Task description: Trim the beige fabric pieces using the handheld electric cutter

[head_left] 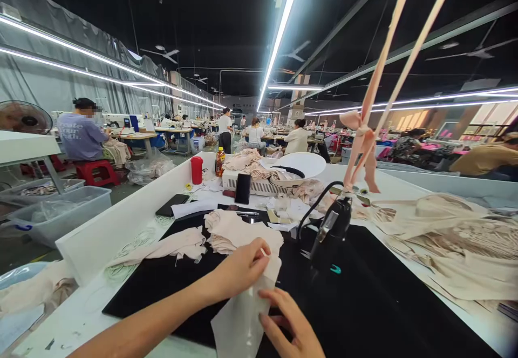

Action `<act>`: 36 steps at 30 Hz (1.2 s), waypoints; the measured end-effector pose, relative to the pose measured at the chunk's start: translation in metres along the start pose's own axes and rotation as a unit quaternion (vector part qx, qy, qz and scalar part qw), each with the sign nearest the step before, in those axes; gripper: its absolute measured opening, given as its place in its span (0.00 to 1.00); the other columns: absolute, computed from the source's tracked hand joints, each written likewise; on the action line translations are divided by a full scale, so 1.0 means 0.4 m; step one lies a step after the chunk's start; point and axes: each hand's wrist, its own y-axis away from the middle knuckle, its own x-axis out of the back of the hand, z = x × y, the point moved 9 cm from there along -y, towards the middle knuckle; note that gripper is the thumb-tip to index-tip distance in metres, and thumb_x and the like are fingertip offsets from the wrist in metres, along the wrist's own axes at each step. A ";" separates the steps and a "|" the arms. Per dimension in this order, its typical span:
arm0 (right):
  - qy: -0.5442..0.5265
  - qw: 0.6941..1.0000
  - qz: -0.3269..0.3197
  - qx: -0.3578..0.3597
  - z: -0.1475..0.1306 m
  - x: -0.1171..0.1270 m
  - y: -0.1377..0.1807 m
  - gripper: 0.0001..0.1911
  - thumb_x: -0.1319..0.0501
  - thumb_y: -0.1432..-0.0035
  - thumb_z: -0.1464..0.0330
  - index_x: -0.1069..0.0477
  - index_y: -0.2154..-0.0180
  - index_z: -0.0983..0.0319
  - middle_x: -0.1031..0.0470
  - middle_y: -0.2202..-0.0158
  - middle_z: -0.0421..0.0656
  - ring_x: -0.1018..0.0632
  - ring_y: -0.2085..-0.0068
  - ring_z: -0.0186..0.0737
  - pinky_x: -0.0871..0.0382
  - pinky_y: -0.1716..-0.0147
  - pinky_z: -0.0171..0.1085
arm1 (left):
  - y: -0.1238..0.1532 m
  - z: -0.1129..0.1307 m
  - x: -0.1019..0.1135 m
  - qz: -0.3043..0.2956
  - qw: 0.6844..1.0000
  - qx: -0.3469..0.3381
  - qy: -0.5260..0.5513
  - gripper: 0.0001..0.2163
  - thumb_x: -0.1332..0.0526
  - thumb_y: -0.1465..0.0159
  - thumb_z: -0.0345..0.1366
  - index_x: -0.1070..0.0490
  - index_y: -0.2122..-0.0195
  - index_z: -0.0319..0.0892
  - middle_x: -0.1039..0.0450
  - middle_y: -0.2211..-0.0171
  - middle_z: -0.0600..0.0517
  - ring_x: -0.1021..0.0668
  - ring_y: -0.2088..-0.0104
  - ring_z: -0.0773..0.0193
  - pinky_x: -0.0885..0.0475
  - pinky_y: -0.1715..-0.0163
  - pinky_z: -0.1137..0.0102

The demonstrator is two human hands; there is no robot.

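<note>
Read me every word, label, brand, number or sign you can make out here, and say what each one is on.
"Create Your Path.": on the back of the seated person's purple shirt, slightly blurred, especially at the left.
Bottle with the yellow cap: label too small and blurred to read.
Back wall: lettering too small to read.
Sign on the pillar: too small to read.
I can't make out any numbers.

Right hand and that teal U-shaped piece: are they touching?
Apart; the head view shows black work surface between the right hand and the teal U-shaped piece.
</note>
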 end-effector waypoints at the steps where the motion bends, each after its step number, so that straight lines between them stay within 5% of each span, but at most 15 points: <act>1: -0.005 0.999 -0.043 0.005 -0.009 -0.040 -0.011 0.15 0.30 0.51 0.56 0.15 0.59 0.41 0.14 0.56 0.41 0.13 0.59 0.58 0.15 0.63 0.46 | -0.009 -0.006 0.026 0.018 1.000 0.008 0.016 0.09 0.48 0.29 0.34 0.32 0.50 0.43 0.39 0.77 0.61 0.34 0.76 0.66 0.40 0.73 0.73; 3: -0.011 0.996 -0.082 0.016 -0.029 -0.094 -0.037 0.13 0.31 0.53 0.59 0.16 0.62 0.40 0.13 0.63 0.38 0.13 0.62 0.59 0.16 0.61 0.49 | -0.026 -0.021 0.081 0.056 0.997 0.023 0.038 0.12 0.48 0.29 0.36 0.31 0.48 0.42 0.42 0.78 0.62 0.36 0.77 0.66 0.40 0.73 0.73; 6: -0.016 0.998 -0.057 0.018 -0.037 -0.113 -0.094 0.10 0.34 0.50 0.53 0.16 0.67 0.45 0.14 0.69 0.39 0.13 0.65 0.58 0.16 0.61 0.49 | -0.053 -0.053 0.172 0.114 0.991 0.042 0.054 0.15 0.46 0.30 0.38 0.30 0.45 0.41 0.39 0.76 0.60 0.34 0.75 0.66 0.39 0.72 0.73; 12: 0.015 0.997 0.073 -0.010 0.011 -0.033 -0.250 0.22 0.42 0.37 0.52 0.18 0.57 0.59 0.15 0.58 0.47 0.16 0.55 0.52 0.21 0.51 0.46 | -0.113 -0.156 0.312 0.203 0.975 0.083 0.032 0.15 0.42 0.31 0.34 0.26 0.44 0.41 0.29 0.68 0.56 0.27 0.69 0.65 0.32 0.65 0.71; 16: 0.047 0.990 0.134 -0.019 0.056 0.010 -0.333 0.23 0.45 0.40 0.54 0.20 0.57 0.62 0.16 0.61 0.49 0.18 0.64 0.49 0.22 0.59 0.46 | -0.146 -0.252 0.310 0.211 0.968 0.134 0.010 0.13 0.38 0.27 0.39 0.27 0.45 0.40 0.24 0.58 0.50 0.21 0.63 0.61 0.23 0.59 0.64; 21: 0.090 0.982 0.163 -0.018 0.110 0.043 -0.395 0.23 0.48 0.41 0.57 0.21 0.56 0.63 0.17 0.55 0.54 0.18 0.53 0.55 0.26 0.48 0.53 | -0.149 -0.360 0.246 0.157 0.969 0.191 -0.010 0.16 0.36 0.27 0.42 0.28 0.43 0.40 0.26 0.46 0.45 0.20 0.51 0.55 0.21 0.52 0.56; 24: 0.110 0.985 0.131 -0.006 0.121 0.043 -0.413 0.24 0.45 0.43 0.58 0.22 0.53 0.63 0.18 0.50 0.54 0.20 0.46 0.56 0.29 0.42 0.54 | -0.122 -0.401 0.258 0.125 0.970 0.206 -0.025 0.16 0.36 0.27 0.42 0.29 0.42 0.40 0.26 0.46 0.44 0.20 0.51 0.55 0.20 0.52 0.56; 31: 0.138 0.989 0.053 0.029 0.087 0.019 -0.365 0.22 0.41 0.42 0.54 0.22 0.52 0.58 0.19 0.48 0.51 0.22 0.43 0.58 0.32 0.37 0.59 | 0.063 -0.438 0.402 0.078 0.963 0.225 -0.129 0.15 0.36 0.27 0.42 0.27 0.44 0.40 0.25 0.46 0.45 0.20 0.50 0.54 0.21 0.50 0.55; 36: 0.149 0.988 0.017 0.032 0.062 -0.009 -0.301 0.19 0.41 0.39 0.54 0.20 0.54 0.55 0.18 0.50 0.47 0.19 0.46 0.55 0.24 0.44 0.54 | 0.179 -0.458 0.385 0.046 0.954 0.238 -0.175 0.14 0.35 0.27 0.42 0.27 0.46 0.40 0.25 0.48 0.45 0.20 0.51 0.55 0.21 0.51 0.55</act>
